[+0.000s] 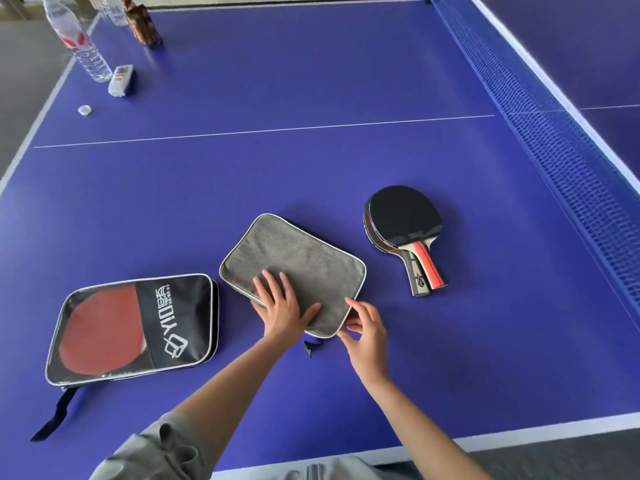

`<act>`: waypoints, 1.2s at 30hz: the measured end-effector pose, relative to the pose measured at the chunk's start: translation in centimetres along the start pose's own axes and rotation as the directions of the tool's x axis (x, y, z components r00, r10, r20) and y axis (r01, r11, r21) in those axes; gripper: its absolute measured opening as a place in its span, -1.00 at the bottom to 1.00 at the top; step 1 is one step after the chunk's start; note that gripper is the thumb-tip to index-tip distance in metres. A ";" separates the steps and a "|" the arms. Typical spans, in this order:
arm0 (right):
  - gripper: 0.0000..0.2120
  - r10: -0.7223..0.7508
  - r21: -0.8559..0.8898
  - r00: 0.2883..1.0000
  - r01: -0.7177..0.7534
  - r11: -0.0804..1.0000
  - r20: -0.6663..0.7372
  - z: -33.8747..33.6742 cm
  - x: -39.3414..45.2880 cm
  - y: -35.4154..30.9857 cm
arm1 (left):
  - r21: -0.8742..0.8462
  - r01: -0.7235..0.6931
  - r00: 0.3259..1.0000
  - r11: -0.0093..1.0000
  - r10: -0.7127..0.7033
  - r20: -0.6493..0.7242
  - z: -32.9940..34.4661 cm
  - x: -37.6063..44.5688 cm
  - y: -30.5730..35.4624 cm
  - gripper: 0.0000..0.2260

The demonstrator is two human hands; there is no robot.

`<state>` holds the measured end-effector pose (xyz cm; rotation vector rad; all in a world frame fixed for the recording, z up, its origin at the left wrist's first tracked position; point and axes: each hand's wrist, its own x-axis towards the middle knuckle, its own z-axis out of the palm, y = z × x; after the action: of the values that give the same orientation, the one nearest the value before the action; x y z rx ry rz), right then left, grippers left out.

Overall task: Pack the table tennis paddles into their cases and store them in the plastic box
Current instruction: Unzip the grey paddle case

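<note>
A grey fabric paddle case [298, 261] lies flat in the middle of the blue table, grey side up. My left hand [282, 308] rests flat on its near part with fingers spread. My right hand [367, 332] is at the case's near right corner, fingertips touching the white-piped edge. A small black zipper pull [309, 348] sticks out below that edge. To the right lie two stacked paddles [403, 220], black rubber up, handles pointing toward me. On the left sits a black case [138, 327] with a clear window showing a red paddle inside.
The blue net [554, 133] runs along the right side. At the far left stand a clear water bottle [81, 46], a small wrapped packet [121, 79], a bottle cap [85, 110] and a brown object [142, 22]. The table's white near edge [485, 441] is close to me. No plastic box is in view.
</note>
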<state>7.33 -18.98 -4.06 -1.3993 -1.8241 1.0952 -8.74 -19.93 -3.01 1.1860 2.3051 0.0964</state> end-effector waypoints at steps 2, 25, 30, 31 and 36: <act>-0.44 0.009 -0.001 1.000 -0.009 1.000 0.019 -0.2 0.2 0.2 | 0.009 -0.013 1.000 1.000 0.013 0.020 0.0 -0.1 -0.3 -0.12; -0.57 -0.142 -0.254 0.978 0.178 0.951 0.153 -5.1 7.2 2.2 | 0.064 0.009 0.999 0.998 -0.012 0.034 0.7 0.1 -0.7 -0.09; -0.51 -0.138 -0.329 0.912 0.277 0.903 0.387 -5.9 11.8 1.4 | 0.091 -0.007 0.998 0.996 0.001 0.070 0.8 0.2 -1.0 -0.08; -0.52 -0.133 -0.324 0.899 0.284 0.903 0.416 -5.9 12.0 1.2 | 0.104 -0.015 0.998 0.994 0.008 0.070 0.7 0.3 -1.1 -0.08; -0.64 -0.147 -0.332 0.917 0.279 0.901 0.372 -5.6 9.8 1.2 | 0.177 -0.128 0.991 0.976 0.118 0.065 -1.5 2.0 -2.9 -0.12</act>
<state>9.85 -8.00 -2.67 -1.2193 -2.4861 0.9416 -12.52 -19.90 -3.48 1.4049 2.2291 -0.1022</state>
